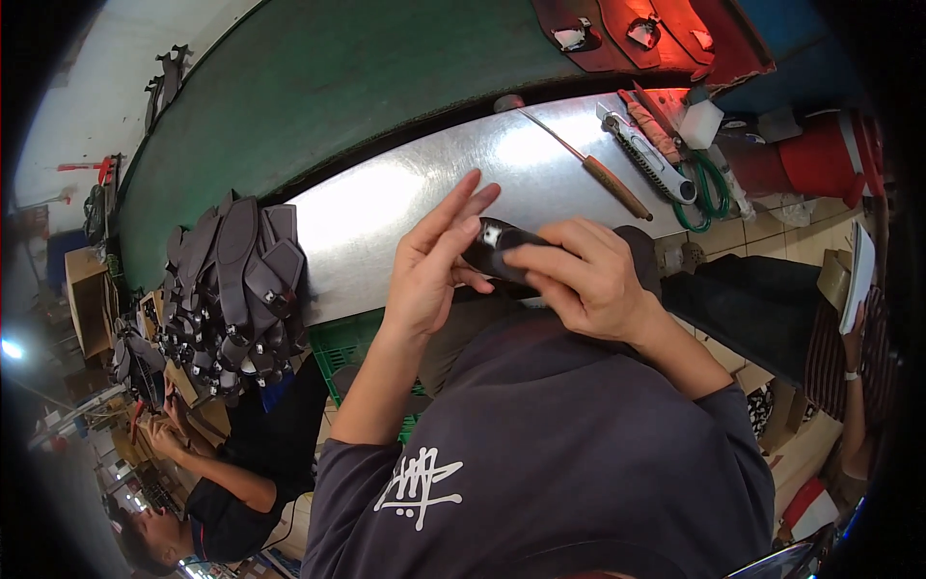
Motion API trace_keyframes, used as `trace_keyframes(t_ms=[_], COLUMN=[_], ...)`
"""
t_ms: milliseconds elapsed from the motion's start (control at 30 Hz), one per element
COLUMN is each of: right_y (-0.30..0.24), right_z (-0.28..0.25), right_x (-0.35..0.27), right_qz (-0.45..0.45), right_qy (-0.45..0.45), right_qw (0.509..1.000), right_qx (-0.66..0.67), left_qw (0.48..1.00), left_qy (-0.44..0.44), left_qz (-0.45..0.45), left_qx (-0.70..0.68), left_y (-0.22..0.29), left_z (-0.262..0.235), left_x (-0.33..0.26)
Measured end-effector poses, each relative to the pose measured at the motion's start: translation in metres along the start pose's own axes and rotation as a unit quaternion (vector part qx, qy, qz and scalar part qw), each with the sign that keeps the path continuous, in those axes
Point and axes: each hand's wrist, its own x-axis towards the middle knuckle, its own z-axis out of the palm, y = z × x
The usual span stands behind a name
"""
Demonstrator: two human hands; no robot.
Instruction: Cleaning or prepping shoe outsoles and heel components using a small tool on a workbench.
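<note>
Both hands hold one dark strap piece (502,249) above the metal table (405,207), the right hand (579,280) clamped around it, the left hand (434,265) steadying with fingers half open; fitting appears underway, needing careful alignment next.
</note>
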Motion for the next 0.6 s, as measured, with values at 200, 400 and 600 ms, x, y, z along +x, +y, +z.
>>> trace_keyframes(t_ms=[200, 400, 600], right_y=[-0.001, 0.005, 0.005], right_z=[0.005, 0.007, 0.009], right_x=[-0.005, -0.008, -0.010], right_qz=[0.093, 0.096, 0.100], right_qy=[0.044, 0.015, 0.030], right_qw=[0.995, 0.995, 0.995], right_qx=[0.014, 0.011, -0.004], left_qw=[0.992, 0.995, 0.992], left_qy=[-0.010, -0.020, -0.028], left_qz=[-0.025, -0.038, -0.073], left_qx=[0.123, 0.093, 0.102], left_y=[-0.009, -0.012, -0.009], left_z=[-0.015, -0.012, -0.005], left_x=[-0.001, 0.000, -0.005])
